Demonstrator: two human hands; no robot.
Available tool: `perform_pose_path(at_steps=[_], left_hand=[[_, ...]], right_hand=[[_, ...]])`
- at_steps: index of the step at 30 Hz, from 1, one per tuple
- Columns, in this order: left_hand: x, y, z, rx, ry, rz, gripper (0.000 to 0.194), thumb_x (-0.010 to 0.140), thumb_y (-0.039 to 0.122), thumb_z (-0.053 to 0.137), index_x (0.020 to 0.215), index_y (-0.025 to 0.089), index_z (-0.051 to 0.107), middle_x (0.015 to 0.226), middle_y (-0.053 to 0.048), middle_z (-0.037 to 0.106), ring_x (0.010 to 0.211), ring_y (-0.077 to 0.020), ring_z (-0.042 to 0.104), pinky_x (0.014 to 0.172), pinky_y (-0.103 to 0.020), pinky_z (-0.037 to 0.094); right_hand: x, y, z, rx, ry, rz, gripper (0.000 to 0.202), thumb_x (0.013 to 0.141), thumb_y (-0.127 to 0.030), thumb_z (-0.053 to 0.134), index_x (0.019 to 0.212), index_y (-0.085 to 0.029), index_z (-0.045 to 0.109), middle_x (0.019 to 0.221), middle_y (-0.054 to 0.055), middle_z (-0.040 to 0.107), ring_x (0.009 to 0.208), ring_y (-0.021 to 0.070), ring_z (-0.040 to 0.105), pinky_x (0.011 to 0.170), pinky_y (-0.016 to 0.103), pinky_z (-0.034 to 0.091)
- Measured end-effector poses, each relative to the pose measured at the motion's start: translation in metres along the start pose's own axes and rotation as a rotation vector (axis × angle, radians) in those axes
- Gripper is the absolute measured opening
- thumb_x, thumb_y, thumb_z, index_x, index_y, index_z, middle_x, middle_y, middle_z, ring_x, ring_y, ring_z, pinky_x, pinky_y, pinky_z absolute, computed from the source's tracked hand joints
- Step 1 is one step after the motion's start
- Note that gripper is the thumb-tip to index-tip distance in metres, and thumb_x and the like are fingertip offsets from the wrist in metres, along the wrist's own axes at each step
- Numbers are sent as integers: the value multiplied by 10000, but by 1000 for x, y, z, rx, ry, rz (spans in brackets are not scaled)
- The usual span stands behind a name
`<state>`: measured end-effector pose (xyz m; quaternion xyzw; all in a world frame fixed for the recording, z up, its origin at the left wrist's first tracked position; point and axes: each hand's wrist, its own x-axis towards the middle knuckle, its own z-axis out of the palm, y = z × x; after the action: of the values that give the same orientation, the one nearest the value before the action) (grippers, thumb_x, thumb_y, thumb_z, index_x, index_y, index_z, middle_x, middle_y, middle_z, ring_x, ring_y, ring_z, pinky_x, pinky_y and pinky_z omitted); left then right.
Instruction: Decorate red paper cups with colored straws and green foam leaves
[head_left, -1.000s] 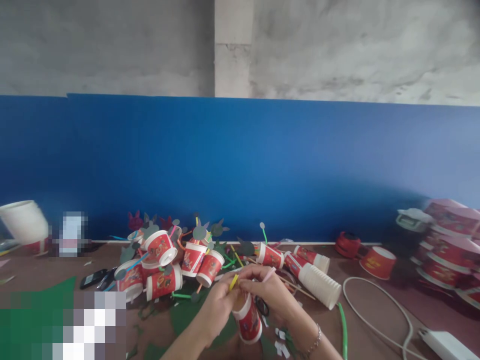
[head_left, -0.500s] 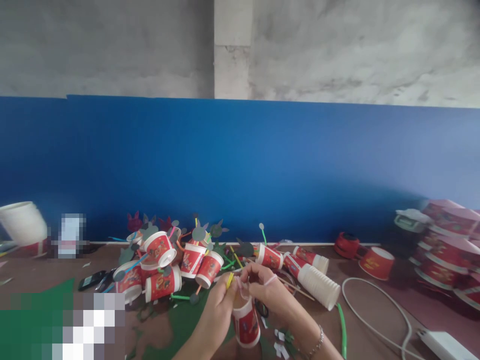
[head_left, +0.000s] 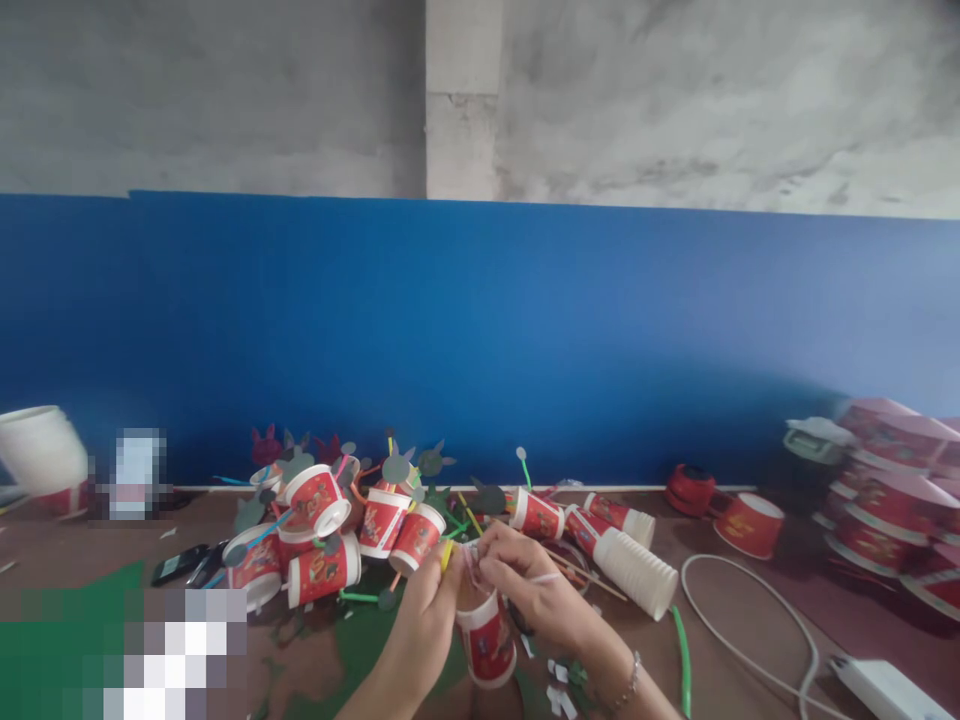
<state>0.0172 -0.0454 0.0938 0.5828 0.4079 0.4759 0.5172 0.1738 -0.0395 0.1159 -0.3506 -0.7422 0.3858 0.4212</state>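
Observation:
A red patterned paper cup [head_left: 488, 643] with a white rim stands low in the middle, just below both hands. My left hand [head_left: 426, 607] is closed at the cup's upper left, with a short yellow straw-like piece [head_left: 447, 556] held between its fingers. Opposite it, my right hand [head_left: 525, 580] pinches a thin pinkish strand [head_left: 471, 562] above the cup; the strand also reaches the left fingertips. A light band crosses the right hand and a bracelet is on that wrist. The fingers hide part of the cup's top.
Decorated red cups [head_left: 324, 569] with straws lie piled to the left. Stacked cups [head_left: 637, 573] lie right of the hands, near wooden sticks. Farther right are a white cable [head_left: 814, 640], a red cup [head_left: 748, 525] and a pile of red paper items [head_left: 885, 500]. Paper scraps lie nearby.
The right fingers have closed in toward the left fingertips at the strand. Both hands and the cup sit slightly farther left in the view.

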Motion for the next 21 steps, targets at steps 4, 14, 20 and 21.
perform_pose_path(at_steps=[4,14,20,21], left_hand=[[-1,6,-1,22,43,16,452,790,644,468,708,199,472,680,16,454,704,-171,455,667,-271,408],[2,10,-13,188,-52,63,383,871,543,408,762,194,522,700,4,502,708,-168,475,673,-265,401],[1,15,-15,256,-56,59,345,883,490,429,715,200,510,698,-1,533,706,-175,502,686,-274,398],[1,15,-16,243,-42,64,337,880,490,437,720,202,510,703,-1,534,710,-177,501,680,-273,394]], right_hand=[[-1,-1,2,52,13,-39,362,903,-394,468,618,-181,537,762,13,515,747,145,507,724,262,412],[-2,7,3,-8,73,68,339,883,-463,493,742,-170,588,710,2,548,694,136,492,647,233,402],[-1,3,1,61,96,184,422,910,-493,402,731,-170,606,751,32,594,739,166,561,653,246,453],[-1,3,1,89,114,182,405,909,-493,403,773,-177,617,812,43,609,789,178,572,674,252,462]])
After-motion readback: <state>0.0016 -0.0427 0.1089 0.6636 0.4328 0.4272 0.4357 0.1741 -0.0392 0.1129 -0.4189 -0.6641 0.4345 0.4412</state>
